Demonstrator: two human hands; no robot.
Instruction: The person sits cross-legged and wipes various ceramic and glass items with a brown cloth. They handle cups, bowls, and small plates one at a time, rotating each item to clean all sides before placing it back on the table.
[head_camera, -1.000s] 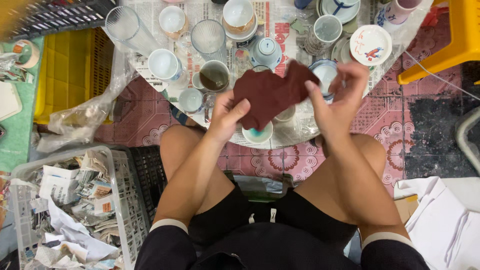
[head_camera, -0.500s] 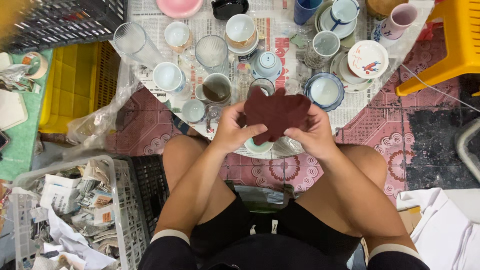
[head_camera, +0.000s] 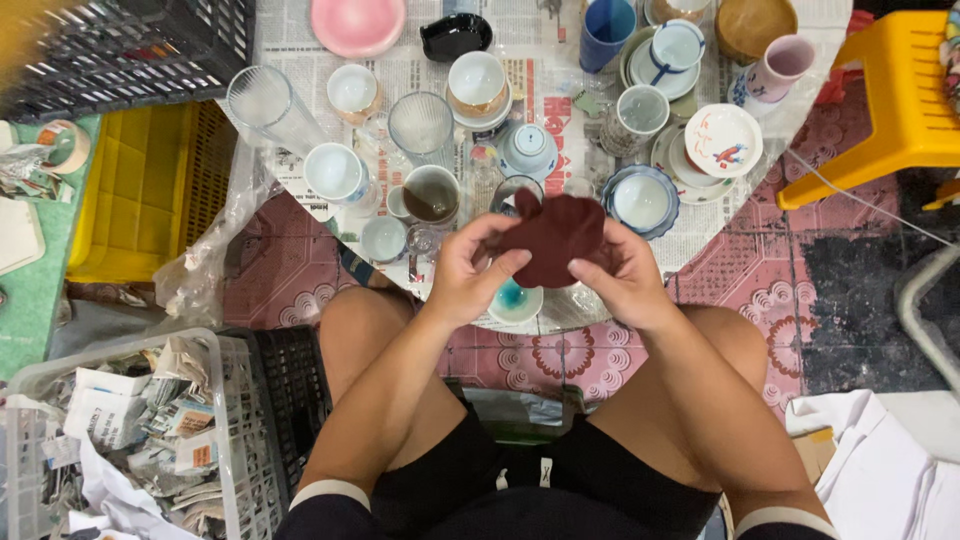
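Both hands, left hand (head_camera: 468, 272) and right hand (head_camera: 622, 275), now bunch the dark red cloth (head_camera: 556, 238), grips clenched on it; earlier spread flat, wrapping under way.

The dark red cloth (head_camera: 556, 238) bunched between the hands looks soft and matt. The cups (head_camera: 478, 85) and saucers around it are glossy glazed ceramic, and the tumblers (head_camera: 420, 123) are clear ribbed glass. They stand on matt printed newspaper (head_camera: 545, 100). At far right a smooth yellow plastic stool (head_camera: 900, 90); near left, a plastic basket (head_camera: 225, 430) of crumpled paper.
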